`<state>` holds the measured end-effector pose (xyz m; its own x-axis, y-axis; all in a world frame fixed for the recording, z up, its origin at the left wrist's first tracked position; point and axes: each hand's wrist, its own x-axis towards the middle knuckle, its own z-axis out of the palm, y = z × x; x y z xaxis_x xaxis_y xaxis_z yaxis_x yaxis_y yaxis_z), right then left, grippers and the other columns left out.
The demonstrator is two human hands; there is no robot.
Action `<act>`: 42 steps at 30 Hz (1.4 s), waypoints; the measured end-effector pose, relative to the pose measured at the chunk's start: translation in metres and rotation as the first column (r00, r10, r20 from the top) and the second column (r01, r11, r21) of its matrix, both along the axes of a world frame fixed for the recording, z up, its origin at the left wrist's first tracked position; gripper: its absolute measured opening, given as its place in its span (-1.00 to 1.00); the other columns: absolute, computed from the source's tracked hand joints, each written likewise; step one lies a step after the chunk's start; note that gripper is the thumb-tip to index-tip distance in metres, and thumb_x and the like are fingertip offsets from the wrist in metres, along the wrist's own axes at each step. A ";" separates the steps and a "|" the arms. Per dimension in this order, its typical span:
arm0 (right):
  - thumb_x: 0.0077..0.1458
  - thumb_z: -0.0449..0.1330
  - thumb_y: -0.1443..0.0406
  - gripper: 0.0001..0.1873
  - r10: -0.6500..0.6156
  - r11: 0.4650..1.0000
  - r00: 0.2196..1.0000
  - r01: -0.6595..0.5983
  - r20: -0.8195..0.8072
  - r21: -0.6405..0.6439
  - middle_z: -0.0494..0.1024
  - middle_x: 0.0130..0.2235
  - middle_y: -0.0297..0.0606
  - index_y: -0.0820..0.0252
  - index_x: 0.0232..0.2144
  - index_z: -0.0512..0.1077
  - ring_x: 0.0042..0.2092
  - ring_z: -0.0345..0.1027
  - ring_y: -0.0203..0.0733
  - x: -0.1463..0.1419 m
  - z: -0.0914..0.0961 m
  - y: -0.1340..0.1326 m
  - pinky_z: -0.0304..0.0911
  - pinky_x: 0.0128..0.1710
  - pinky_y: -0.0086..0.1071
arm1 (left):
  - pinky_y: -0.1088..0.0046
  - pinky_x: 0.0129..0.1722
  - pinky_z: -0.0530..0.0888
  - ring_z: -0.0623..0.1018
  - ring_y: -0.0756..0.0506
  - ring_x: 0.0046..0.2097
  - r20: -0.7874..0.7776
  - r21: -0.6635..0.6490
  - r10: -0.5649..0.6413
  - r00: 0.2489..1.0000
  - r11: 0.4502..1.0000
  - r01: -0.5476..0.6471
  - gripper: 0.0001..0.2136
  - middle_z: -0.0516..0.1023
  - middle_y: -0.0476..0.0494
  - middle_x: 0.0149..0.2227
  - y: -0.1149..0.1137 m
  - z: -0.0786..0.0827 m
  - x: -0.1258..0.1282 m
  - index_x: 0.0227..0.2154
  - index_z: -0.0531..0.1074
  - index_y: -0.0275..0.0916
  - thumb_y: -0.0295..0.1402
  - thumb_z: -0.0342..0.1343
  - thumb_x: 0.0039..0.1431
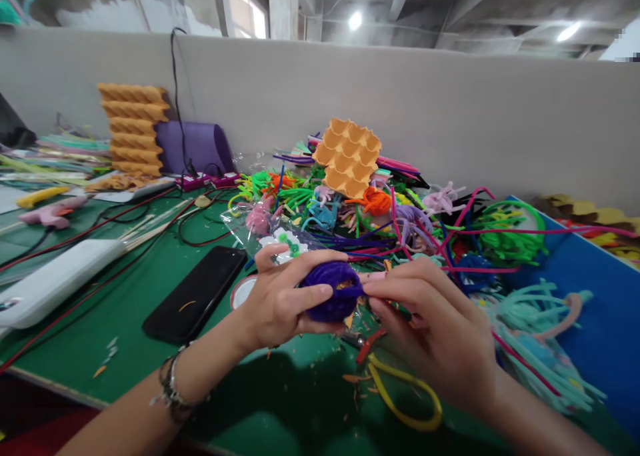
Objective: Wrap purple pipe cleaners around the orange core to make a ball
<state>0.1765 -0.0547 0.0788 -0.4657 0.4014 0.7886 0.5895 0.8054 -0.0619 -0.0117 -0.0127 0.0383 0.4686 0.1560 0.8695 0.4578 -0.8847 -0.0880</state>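
Note:
In the middle of the head view a round purple ball of fuzzy pipe cleaner [327, 303] is gripped by my left hand [287, 296], fingers over its top and side. An opening with something orange-brown inside shows on its right side. My right hand [440, 323] pinches a purple pipe cleaner end [361, 290] at that side of the ball. Below my right hand lie a looped yellow pipe cleaner [410, 396] and a tool with a red handle [371, 346], partly hidden.
A black phone [195, 296] and a white power strip [65, 276] lie to the left, with cables and a pink glue gun [55, 213]. Colourful pipe cleaners pile up behind my hands, topped by an orange egg-carton piece [349, 156]. A blue box [590, 309] stands right.

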 end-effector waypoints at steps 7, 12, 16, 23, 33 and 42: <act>-0.01 0.17 0.43 -0.89 -0.047 0.995 0.984 0.031 -0.173 -0.096 0.42 -0.54 -0.39 0.14 -0.49 0.33 -0.47 0.30 -0.31 -0.004 0.002 -0.001 0.23 -0.50 -0.44 | 0.34 0.16 -0.07 0.57 0.00 -0.23 -0.020 0.070 0.024 1.000 0.997 -0.023 -0.75 0.54 -0.14 -0.14 -0.002 0.001 0.005 -0.42 0.22 -0.16 -0.15 -0.17 0.27; -0.02 0.17 0.43 -0.89 -0.060 0.997 0.988 0.052 -0.141 -0.061 0.40 -0.54 -0.37 0.15 -0.50 0.33 -0.48 0.28 -0.32 -0.002 0.000 0.001 0.21 -0.51 -0.44 | 0.42 0.12 -0.04 0.57 0.04 -0.23 -0.082 0.161 0.070 0.994 0.985 -0.056 -0.83 0.56 -0.16 -0.17 -0.001 0.002 0.003 -0.38 0.14 -0.14 -0.19 -0.10 0.25; -0.01 0.15 0.43 -0.89 -0.087 0.996 0.990 0.082 -0.114 -0.048 0.38 -0.54 -0.37 0.16 -0.51 0.31 -0.48 0.26 -0.32 -0.002 -0.002 0.002 0.19 -0.51 -0.44 | 0.41 0.13 -0.06 0.56 0.03 -0.19 -0.113 0.172 0.085 0.990 0.983 -0.064 -0.83 0.55 -0.16 -0.14 -0.001 0.001 0.000 -0.36 0.11 -0.14 -0.22 -0.01 0.21; 0.02 0.14 0.39 -0.87 -0.136 0.984 0.989 0.129 -0.053 -0.122 0.36 -0.54 -0.37 0.16 -0.52 0.28 -0.46 0.25 -0.33 -0.001 -0.001 0.003 0.16 -0.51 -0.47 | 0.47 0.15 -0.12 0.55 0.08 -0.16 -0.147 0.267 0.183 0.972 0.954 -0.139 -0.88 0.57 -0.06 -0.16 -0.003 0.003 0.000 -0.32 0.14 -0.11 -0.36 0.01 0.16; 0.05 0.14 0.39 -0.83 -0.138 0.970 0.990 0.133 -0.007 -0.205 0.37 -0.52 -0.36 0.18 -0.54 0.25 -0.45 0.24 -0.33 0.002 -0.002 0.004 0.16 -0.48 -0.48 | 0.48 0.14 -0.13 0.57 0.05 -0.20 -0.132 0.298 0.175 0.976 0.946 -0.129 -0.83 0.57 -0.08 -0.18 -0.003 0.000 0.003 -0.31 0.13 -0.12 -0.46 0.02 0.09; 0.04 0.14 0.42 -0.81 -0.135 0.963 0.991 0.132 0.004 -0.233 0.36 -0.53 -0.39 0.17 -0.55 0.24 -0.45 0.25 -0.35 0.002 -0.003 0.004 0.14 -0.46 -0.48 | 0.44 0.06 -0.01 0.57 0.02 -0.19 -0.134 0.314 0.168 0.977 0.942 -0.119 -0.85 0.58 -0.15 -0.20 -0.004 0.001 0.004 -0.32 0.13 -0.13 -0.46 0.00 0.11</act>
<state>0.1786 -0.0508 0.0757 -0.3869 0.6324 0.6711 0.6888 0.6820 -0.2456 -0.0076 -0.0169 0.0390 0.5945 -0.0272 0.8037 0.5369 -0.7306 -0.4219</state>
